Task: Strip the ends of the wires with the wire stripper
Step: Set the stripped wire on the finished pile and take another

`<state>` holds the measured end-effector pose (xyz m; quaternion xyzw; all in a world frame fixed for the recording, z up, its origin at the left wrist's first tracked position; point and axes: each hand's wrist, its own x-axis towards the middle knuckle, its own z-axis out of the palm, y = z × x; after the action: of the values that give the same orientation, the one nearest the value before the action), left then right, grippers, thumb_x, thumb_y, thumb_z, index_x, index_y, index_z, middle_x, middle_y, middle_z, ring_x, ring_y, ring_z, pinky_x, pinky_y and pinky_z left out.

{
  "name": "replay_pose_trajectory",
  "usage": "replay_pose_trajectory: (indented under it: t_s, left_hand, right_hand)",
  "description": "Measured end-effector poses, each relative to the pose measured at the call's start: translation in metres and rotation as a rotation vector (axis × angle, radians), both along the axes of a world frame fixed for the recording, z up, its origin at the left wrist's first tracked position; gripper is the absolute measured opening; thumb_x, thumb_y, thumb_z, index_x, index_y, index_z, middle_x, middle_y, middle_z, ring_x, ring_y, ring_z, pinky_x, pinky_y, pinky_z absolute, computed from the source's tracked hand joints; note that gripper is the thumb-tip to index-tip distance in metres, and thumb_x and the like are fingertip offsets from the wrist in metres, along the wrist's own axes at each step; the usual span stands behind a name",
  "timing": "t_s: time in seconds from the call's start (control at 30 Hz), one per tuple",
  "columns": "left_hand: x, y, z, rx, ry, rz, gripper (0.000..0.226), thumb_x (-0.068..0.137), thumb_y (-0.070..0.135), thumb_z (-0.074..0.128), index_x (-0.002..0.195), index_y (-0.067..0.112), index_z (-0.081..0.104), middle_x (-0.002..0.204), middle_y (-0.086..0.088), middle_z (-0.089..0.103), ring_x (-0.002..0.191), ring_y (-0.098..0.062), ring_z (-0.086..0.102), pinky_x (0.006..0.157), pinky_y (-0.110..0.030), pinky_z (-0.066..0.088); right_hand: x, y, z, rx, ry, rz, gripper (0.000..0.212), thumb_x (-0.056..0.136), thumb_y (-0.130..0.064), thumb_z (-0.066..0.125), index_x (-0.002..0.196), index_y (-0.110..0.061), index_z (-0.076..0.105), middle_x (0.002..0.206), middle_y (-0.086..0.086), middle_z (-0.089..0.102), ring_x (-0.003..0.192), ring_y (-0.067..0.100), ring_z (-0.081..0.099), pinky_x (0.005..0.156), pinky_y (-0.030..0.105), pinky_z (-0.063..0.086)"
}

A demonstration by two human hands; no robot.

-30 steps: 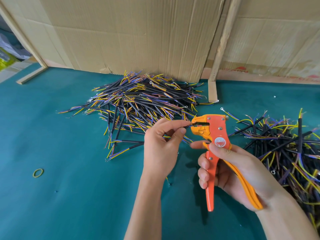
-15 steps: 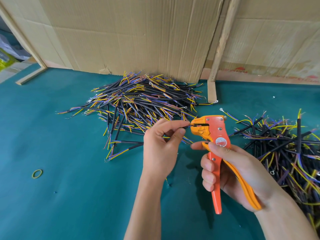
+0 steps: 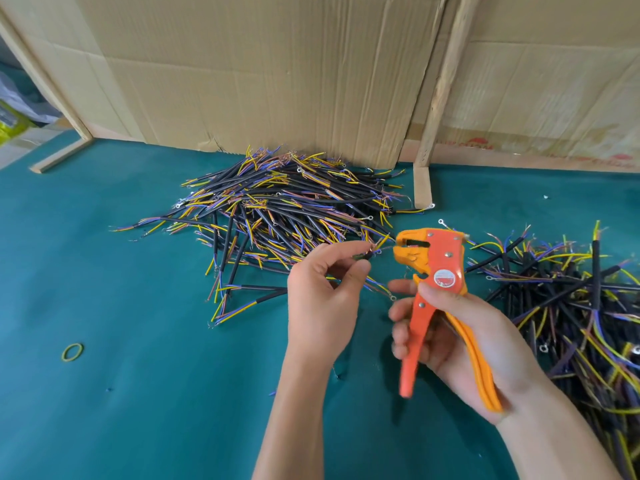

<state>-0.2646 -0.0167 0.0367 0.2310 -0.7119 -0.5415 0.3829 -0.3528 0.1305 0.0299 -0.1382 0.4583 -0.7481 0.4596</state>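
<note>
**A:** What are the hands doing?

**B:** The left hand (image 3: 323, 303) pinches a short wire (image 3: 369, 253) between thumb and forefinger, its fingers curled round the dark sheath. Bare copper strands show at the wire's tip, which points right toward the stripper (image 3: 434, 292). The tip sits just beside the tool's mouth; I cannot tell whether they touch.

**A:** And the right hand?

**B:** The right hand (image 3: 460, 337) grips the stripper, an orange and yellow tool held head-up. Its fingers wrap the front orange handle, the thumb lies across the body near a round label, and the yellow handle rests in the palm. The handles stand apart and the head's mouth gapes a little.

**A:** Where are the other wires?

**B:** Two heaps lie on a teal counter (image 3: 138, 393). The left pile (image 3: 277, 209) sits behind the hands, up against a cardboard sheet (image 3: 259, 71). The right pile (image 3: 571, 299) spreads along the right edge, beside the right wrist. Both are black-sheathed pieces with yellow, blue and brown cores fanning out at the ends.

**A:** Anything else?

**B:** A small yellow-green rubber band (image 3: 72, 352) lies alone on the counter, well left of the hands. A wooden strip (image 3: 446, 81) leans against the cardboard.
</note>
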Motion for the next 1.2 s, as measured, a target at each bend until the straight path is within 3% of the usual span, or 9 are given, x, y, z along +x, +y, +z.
replay_pose_trajectory:
  t_s: [0.13,0.3,0.4,0.5,0.67,0.9,1.2]
  left_hand:
    - [0.001,-0.001,0.000,0.014,0.039,0.054,0.031,0.089,-0.001,0.070,0.094,0.030,0.077,0.075,0.000,0.066,0.065,-0.003,0.056,0.064,-0.016,0.044]
    - [0.000,-0.001,0.000,-0.017,0.017,0.076,0.031,0.090,-0.002,0.068,0.095,0.028,0.076,0.075,-0.003,0.062,0.062,-0.003,0.052,0.062,-0.014,0.040]
    - [0.001,-0.002,-0.001,-0.042,0.009,0.089,0.031,0.090,-0.001,0.068,0.093,0.029,0.076,0.075,-0.005,0.062,0.062,-0.004,0.052,0.062,-0.016,0.040]
    - [0.000,0.000,-0.002,-0.081,-0.003,0.131,0.032,0.091,-0.002,0.067,0.092,0.029,0.075,0.077,-0.006,0.061,0.064,-0.009,0.053,0.063,-0.019,0.040]
    - [-0.002,0.002,-0.003,-0.159,-0.006,0.206,0.031,0.091,-0.005,0.063,0.093,0.023,0.075,0.082,-0.007,0.057,0.068,-0.013,0.053,0.062,-0.015,0.039]
    - [-0.004,0.005,-0.003,-0.233,-0.021,0.215,0.031,0.090,-0.006,0.063,0.093,0.023,0.075,0.082,0.003,0.054,0.073,-0.014,0.056,0.065,-0.024,0.042]
    - [-0.005,0.005,-0.004,-0.259,-0.010,0.180,0.032,0.089,-0.005,0.064,0.093,0.023,0.077,0.079,0.003,0.052,0.071,-0.017,0.056,0.062,-0.029,0.044]
  right_hand:
    - [-0.006,0.003,0.002,-0.027,-0.061,-0.071,0.043,0.065,-0.020,0.080,0.102,-0.001,0.069,0.111,0.037,0.068,0.072,0.038,0.070,0.062,0.044,0.060]
    - [-0.007,0.012,0.008,-0.088,-0.049,0.035,0.078,0.062,-0.005,0.081,0.134,0.003,0.053,0.129,0.036,0.062,0.098,0.049,0.069,0.081,0.051,0.060]
    - [-0.006,0.015,0.010,-0.119,-0.027,0.087,0.068,0.072,0.003,0.065,0.140,-0.005,0.056,0.132,0.032,0.061,0.103,0.052,0.067,0.087,0.058,0.057]
    - [-0.005,0.014,0.012,-0.112,-0.039,0.213,0.060,0.082,0.000,0.068,0.140,-0.009,0.058,0.124,0.028,0.064,0.097,0.050,0.067,0.087,0.069,0.051]
    - [0.006,0.002,0.015,0.004,-0.007,0.194,0.047,0.086,-0.015,0.068,0.132,-0.010,0.065,0.095,0.028,0.063,0.076,0.043,0.066,0.074,0.059,0.055]
    - [0.014,-0.005,0.017,-0.004,-0.005,0.121,0.045,0.082,-0.013,0.069,0.126,-0.008,0.067,0.087,0.025,0.062,0.070,0.041,0.063,0.067,0.053,0.057]
    - [0.014,-0.003,0.015,0.015,0.024,0.125,0.043,0.080,-0.011,0.070,0.123,-0.005,0.068,0.083,0.023,0.059,0.068,0.039,0.061,0.066,0.052,0.056]
